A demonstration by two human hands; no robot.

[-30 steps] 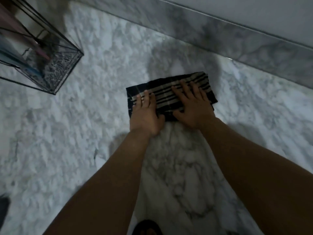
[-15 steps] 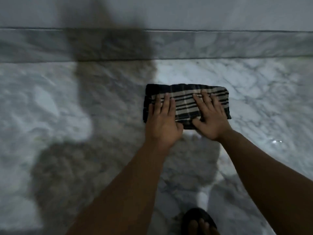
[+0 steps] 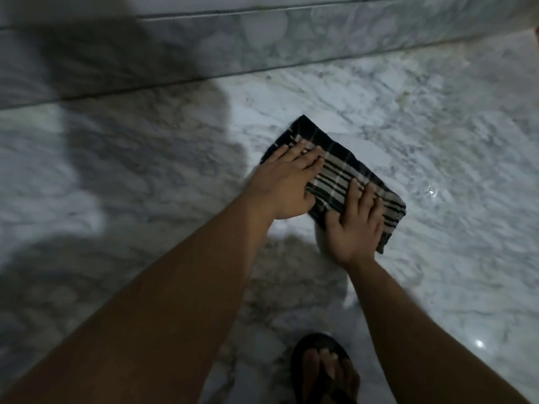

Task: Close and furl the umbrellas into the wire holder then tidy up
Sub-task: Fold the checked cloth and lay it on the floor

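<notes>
Marble floor (image 3: 116, 176), grey and white, fills the view, with a low marble step (image 3: 262, 45) along the far edge and a wide shadow on the left part. Going to the right, the left hand (image 3: 284, 183) lies flat with fingers spread on the far left end of a folded striped cloth (image 3: 339, 182), palm down, not gripping it. The cloth is a dark rectangle with pale stripes, and its long axis runs diagonally from far left to near right. The right hand (image 3: 354, 225) presses flat on the near right end, so the two hands are apart, one on each end, and both are open on the cloth. Low in the view, between the arms, a foot in a dark sandal (image 3: 323, 371) stands on the floor. No umbrella and no wire holder can be seen, so nothing can be said about what the holder contains. I judge this is the tidy-up part, wiping the floor, and the next push probably goes across the cloth's short side.
</notes>
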